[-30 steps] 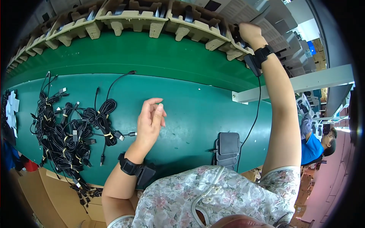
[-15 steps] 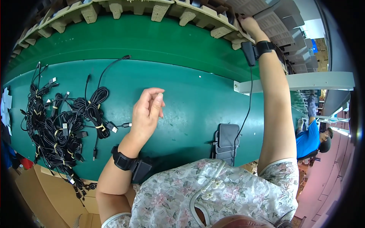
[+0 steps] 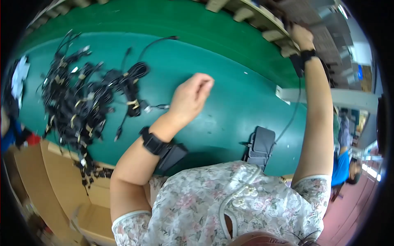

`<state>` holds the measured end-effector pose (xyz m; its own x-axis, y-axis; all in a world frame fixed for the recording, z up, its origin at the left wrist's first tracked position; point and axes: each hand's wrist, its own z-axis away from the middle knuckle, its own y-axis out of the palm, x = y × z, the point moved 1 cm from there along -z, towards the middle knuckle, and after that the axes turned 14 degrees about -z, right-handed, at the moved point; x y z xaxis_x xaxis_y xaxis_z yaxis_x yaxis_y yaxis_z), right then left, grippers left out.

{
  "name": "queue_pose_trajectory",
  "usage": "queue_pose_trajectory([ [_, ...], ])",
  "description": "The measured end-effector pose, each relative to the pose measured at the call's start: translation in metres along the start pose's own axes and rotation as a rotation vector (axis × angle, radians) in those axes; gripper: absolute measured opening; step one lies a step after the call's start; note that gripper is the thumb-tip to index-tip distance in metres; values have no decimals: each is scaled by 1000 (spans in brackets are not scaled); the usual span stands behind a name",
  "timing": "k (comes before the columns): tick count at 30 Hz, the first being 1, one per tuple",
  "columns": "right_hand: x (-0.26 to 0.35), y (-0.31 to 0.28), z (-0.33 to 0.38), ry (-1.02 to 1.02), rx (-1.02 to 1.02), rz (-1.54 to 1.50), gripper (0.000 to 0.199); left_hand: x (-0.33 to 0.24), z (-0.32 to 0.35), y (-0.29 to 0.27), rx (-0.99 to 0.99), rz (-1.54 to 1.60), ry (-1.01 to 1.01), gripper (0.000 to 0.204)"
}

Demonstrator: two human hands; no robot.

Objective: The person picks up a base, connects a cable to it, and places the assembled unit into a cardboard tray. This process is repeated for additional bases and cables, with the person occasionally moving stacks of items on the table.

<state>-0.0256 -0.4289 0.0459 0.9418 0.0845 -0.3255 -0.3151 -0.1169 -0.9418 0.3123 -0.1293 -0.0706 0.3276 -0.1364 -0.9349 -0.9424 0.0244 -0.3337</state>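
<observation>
My left hand [image 3: 191,96] hovers over the middle of the green table [image 3: 230,94], fingers curled together with nothing in them. It is just right of a heap of bundled black cables [image 3: 86,102]. My right hand [image 3: 301,36] is stretched to the far right, at the row of cardboard trays [image 3: 250,12]; its fingers are mostly hidden. A thin black cable [image 3: 293,110] hangs from that hand down to a black power adapter [image 3: 260,145] lying at the table's near edge. Both wrists wear black bands.
A lighter green strip [image 3: 164,20] runs along the table's far side below the trays. A grey beam [image 3: 328,96] crosses at the right. Open cardboard boxes [image 3: 49,176] stand at the lower left. Another person in blue [image 3: 340,168] is at the right.
My left hand has curled its fingers and stayed over the table's middle. My right arm keeps reaching to the trays. The view has tilted and shifted.
</observation>
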Motion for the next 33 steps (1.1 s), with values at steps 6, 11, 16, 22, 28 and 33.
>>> queue_pose_trajectory([
  [6, 137, -71, 80, -447, -670, -216, 18, -6, -2, 10, -42, -58, 127, 14],
  [11, 304, -96, 151, -1314, -233, -768, 28, 5, 1, 10, -73, -180, 261, 12],
  [16, 360, -90, 176, -1300, 158, -765, 32, 9, 3, 14, -59, -89, 227, 12],
  [22, 328, -101, 188, -1245, 174, -596, 35, -1, -1, 8, 59, -224, 207, 15],
  [28, 268, -151, 215, -615, 448, -957, 26, -14, -2, 7, 351, 433, 41, 34],
  [33, 236, -148, 237, -342, 628, -2010, 28, -33, 11, 6, 865, 738, 46, 58],
])
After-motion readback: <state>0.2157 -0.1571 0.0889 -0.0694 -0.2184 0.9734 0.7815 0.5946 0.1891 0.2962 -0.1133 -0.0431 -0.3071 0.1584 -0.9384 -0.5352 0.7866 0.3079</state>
